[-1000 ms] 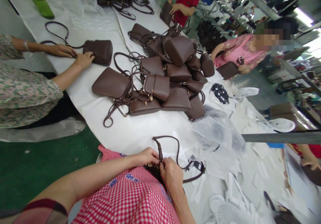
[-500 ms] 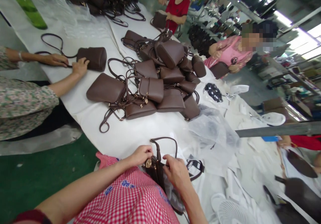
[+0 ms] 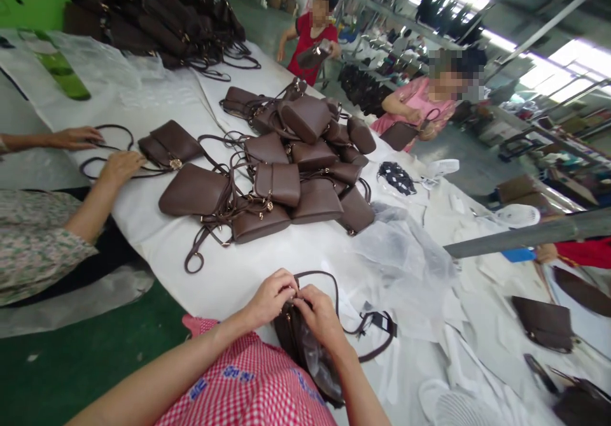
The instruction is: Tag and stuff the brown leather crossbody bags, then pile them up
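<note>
A dark brown handbag stands in front of me, its upper end toward the table and its lower part against my checked apron. Clear plastic shows in its opening. My left hand is closed in a pinch at the bag's top, where the brown strap joins. Right beside it my right hand pinches the same spot, the fingertips of both hands nearly touching. What exactly lies between the fingers is mostly hidden. The strap loops away to the right, past a black-and-white tag.
Beyond my hands lies a pile of brown handbags on the white table. At left, a co-worker's hands handle another bag's strap. Clear plastic, a grey bar and a white fan are to the right.
My right hand has moved up and left to meet my left hand at the strap's end. At left, the co-worker's hands have shifted from the bag to its strap.
</note>
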`<state>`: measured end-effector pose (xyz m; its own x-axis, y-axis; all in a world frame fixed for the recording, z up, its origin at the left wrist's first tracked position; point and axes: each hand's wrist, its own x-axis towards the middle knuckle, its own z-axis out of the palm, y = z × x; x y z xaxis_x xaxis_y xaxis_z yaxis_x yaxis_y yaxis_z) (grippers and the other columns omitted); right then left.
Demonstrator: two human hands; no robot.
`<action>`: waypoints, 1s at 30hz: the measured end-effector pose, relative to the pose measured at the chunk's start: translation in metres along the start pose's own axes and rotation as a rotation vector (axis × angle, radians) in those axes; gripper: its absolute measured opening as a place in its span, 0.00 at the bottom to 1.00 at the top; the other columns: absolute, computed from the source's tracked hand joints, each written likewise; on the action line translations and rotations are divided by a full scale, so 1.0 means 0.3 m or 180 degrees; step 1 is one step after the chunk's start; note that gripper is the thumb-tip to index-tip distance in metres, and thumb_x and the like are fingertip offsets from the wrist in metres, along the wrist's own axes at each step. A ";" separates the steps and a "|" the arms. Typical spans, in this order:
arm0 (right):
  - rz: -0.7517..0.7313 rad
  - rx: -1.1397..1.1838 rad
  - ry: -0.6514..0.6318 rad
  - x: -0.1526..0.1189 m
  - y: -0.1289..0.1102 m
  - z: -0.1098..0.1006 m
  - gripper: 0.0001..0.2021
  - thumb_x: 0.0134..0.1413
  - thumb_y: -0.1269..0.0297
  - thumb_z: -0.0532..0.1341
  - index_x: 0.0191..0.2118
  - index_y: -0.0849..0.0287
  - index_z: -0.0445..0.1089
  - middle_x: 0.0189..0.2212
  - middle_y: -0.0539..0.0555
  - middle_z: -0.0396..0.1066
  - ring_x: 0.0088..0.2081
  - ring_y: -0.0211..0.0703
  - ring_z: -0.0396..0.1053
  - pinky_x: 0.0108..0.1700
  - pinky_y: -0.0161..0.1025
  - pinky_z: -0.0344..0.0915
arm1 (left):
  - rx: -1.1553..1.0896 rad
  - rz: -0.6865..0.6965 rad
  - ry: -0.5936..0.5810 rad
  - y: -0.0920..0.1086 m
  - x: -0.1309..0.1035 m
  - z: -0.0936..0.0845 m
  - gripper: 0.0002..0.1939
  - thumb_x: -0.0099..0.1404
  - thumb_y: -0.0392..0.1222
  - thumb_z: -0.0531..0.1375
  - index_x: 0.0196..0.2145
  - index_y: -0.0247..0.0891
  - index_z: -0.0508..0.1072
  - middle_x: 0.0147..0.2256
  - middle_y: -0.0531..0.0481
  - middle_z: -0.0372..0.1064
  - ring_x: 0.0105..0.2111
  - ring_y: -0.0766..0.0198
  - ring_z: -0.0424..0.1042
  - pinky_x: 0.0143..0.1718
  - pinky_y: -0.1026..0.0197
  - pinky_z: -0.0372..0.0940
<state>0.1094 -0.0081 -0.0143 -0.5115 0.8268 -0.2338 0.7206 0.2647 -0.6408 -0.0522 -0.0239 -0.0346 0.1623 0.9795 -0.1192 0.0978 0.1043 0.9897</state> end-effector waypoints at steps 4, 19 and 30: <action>0.0173 0.0264 0.0070 0.006 0.017 0.007 0.09 0.58 0.72 0.55 0.30 0.59 0.71 0.29 0.50 0.70 0.34 0.38 0.67 0.39 0.31 0.60 | -0.0901 -0.0710 0.0034 -0.070 0.004 0.023 0.03 0.53 0.36 0.55 0.28 0.37 0.68 0.26 0.53 0.64 0.28 0.66 0.65 0.34 0.63 0.61; 0.0396 0.0511 0.0512 -0.002 0.067 0.052 0.12 0.58 0.66 0.54 0.26 0.59 0.70 0.26 0.52 0.69 0.30 0.41 0.67 0.34 0.36 0.59 | -0.0443 -0.0744 0.0233 -0.150 0.003 0.093 0.02 0.51 0.35 0.59 0.24 0.35 0.69 0.23 0.54 0.65 0.24 0.67 0.63 0.28 0.65 0.58; 0.0482 0.0193 0.0641 0.000 0.067 0.062 0.12 0.58 0.67 0.53 0.25 0.59 0.67 0.25 0.52 0.67 0.30 0.42 0.66 0.34 0.36 0.58 | -0.0129 -0.0592 0.0128 -0.139 0.015 0.094 0.03 0.48 0.32 0.55 0.21 0.36 0.66 0.20 0.56 0.60 0.22 0.69 0.59 0.25 0.67 0.53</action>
<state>0.1154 -0.0120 -0.0407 -0.2920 0.9385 -0.1840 0.7495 0.1051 -0.6536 -0.0279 -0.0288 -0.0785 0.1058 0.9487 -0.2978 0.0825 0.2901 0.9534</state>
